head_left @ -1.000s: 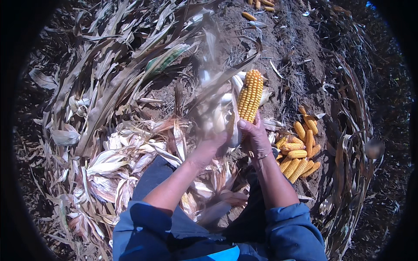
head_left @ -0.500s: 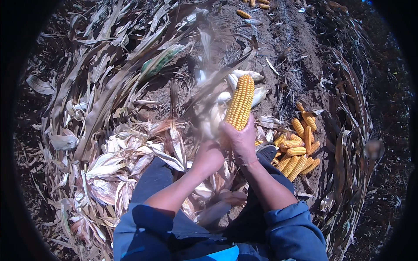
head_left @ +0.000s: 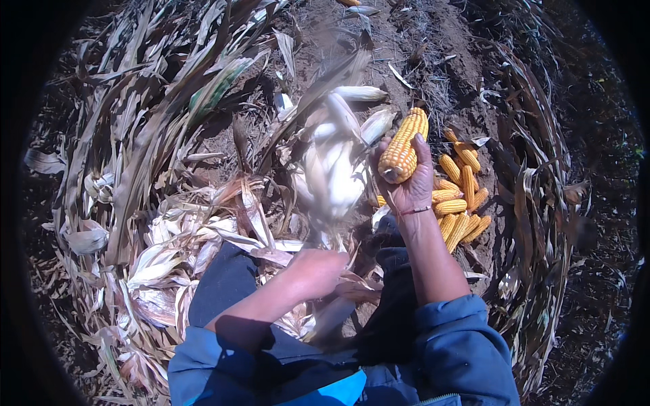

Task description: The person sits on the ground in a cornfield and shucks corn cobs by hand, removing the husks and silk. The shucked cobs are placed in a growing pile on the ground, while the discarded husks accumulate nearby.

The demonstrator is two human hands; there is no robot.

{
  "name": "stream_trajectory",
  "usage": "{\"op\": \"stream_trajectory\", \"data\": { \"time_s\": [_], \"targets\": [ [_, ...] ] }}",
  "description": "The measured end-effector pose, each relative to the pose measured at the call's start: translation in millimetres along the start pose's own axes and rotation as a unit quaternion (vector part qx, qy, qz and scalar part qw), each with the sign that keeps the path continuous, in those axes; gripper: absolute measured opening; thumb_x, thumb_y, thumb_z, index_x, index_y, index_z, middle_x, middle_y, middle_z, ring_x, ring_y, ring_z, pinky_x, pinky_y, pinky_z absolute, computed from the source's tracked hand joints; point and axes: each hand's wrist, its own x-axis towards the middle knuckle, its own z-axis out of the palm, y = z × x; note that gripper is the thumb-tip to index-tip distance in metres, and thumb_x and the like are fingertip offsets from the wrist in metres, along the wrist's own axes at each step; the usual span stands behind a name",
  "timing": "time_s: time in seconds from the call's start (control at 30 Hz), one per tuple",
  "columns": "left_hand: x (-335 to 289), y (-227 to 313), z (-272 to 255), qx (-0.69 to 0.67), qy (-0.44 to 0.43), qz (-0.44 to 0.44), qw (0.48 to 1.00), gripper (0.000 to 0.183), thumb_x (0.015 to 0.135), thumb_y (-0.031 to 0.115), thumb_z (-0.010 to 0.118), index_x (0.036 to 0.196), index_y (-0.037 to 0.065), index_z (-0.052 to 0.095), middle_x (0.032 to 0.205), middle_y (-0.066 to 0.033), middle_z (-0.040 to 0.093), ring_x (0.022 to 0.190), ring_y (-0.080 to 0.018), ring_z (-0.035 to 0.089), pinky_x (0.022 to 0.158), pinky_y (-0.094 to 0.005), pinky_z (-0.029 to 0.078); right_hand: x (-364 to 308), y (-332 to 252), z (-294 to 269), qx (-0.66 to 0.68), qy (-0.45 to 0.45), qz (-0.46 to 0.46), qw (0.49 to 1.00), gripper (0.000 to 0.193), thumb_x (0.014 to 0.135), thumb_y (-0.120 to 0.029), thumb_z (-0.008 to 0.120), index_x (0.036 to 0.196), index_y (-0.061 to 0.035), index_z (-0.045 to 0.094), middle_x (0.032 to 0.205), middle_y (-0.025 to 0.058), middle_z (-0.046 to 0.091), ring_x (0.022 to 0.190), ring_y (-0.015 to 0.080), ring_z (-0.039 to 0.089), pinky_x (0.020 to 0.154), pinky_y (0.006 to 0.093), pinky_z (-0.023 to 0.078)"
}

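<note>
A husked ear of yellow corn (head_left: pixel 406 145) rests in my right hand (head_left: pixel 410 191), tilted with its cut base toward me. The thumb and fingers of that hand close round its lower part. Lower and to the left, my left hand (head_left: pixel 317 272) is closed on the base of a pale corn husk (head_left: pixel 332 179). The stripped leaves fan up from this fist and are smeared by motion. Husk and ear are apart from each other. To the right of my right wrist lies a pile of bare corn ears (head_left: pixel 455 206).
Loose dry husks (head_left: pixel 166 250) cover the ground by my left leg. Cut corn stalks (head_left: pixel 145 145) lie in a long heap on the left, more stalks (head_left: pixel 535 196) on the right. Bare soil with straw (head_left: pixel 433 51) runs between them ahead.
My hands have parted. The right one has moved right with the ear, over toward the pile. The left one has come down toward me with the husk, now separate from the ear.
</note>
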Motion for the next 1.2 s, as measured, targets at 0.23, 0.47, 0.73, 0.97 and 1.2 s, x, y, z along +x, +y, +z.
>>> {"op": "stream_trajectory", "data": {
  "time_s": [0.23, 0.47, 0.73, 0.97, 1.2],
  "targets": [
    [-13, -15, 11, 0.022, -0.021, 0.036, 0.999, 0.058, 0.073, 0.019, 0.068, 0.128, 0.008, 0.053, 0.113, -0.0141, 0.062, 0.111, -0.0302, 0.056, 0.094, -0.0447, 0.041, -6, -109, -21, 0.011, 0.055, -0.276, 0.959, 0.033, 0.084, -0.026, 0.068, 0.102, -0.0005, 0.056, 0.091, 0.0185, 0.063, 0.082, 0.0294, 0.063, 0.077, 0.0430, 0.054],
    [4, -5, 18, 0.068, -0.023, -0.007, 0.997, 0.039, 0.078, 0.019, 0.064, 0.114, 0.005, 0.056, 0.100, -0.0119, 0.064, 0.100, -0.0310, 0.060, 0.086, -0.0448, 0.044, 18, -42, -19, -0.332, 0.069, -0.115, 0.934, 0.019, 0.089, -0.010, 0.063, 0.106, -0.0026, 0.060, 0.084, 0.0079, 0.066, 0.073, 0.0156, 0.064, 0.069, 0.0297, 0.054],
    [-1, -11, 13, 0.058, 0.116, 0.042, 0.991, 0.028, 0.079, 0.015, 0.060, 0.105, 0.005, 0.058, 0.090, -0.0108, 0.063, 0.086, -0.0290, 0.062, 0.075, -0.0418, 0.046, 94, 57, -214, -0.936, 0.019, 0.121, 0.329, 0.045, 0.074, -0.037, 0.074, 0.094, 0.0024, 0.068, 0.080, 0.0164, 0.069, 0.073, 0.0238, 0.066, 0.071, 0.0365, 0.051],
    [-18, -13, 1, 0.015, 0.135, 0.015, 0.991, 0.029, 0.080, 0.013, 0.058, 0.107, 0.004, 0.058, 0.093, -0.0109, 0.062, 0.085, -0.0278, 0.061, 0.078, -0.0395, 0.045, 97, 143, -275, -0.868, 0.237, 0.094, 0.427, 0.047, 0.075, -0.036, 0.073, 0.088, 0.0085, 0.065, 0.082, 0.0219, 0.068, 0.075, 0.0293, 0.069, 0.064, 0.0364, 0.054],
    [-12, -16, -8, 0.021, 0.151, 0.011, 0.988, 0.029, 0.081, 0.015, 0.058, 0.108, 0.004, 0.058, 0.089, -0.0111, 0.062, 0.086, -0.0281, 0.061, 0.079, -0.0397, 0.045, 118, 119, -278, -0.878, 0.115, 0.130, 0.446, 0.019, 0.084, -0.024, 0.059, 0.091, -0.0088, 0.069, 0.083, 0.0121, 0.068, 0.077, 0.0262, 0.067, 0.065, 0.0372, 0.053]
  ]
}}
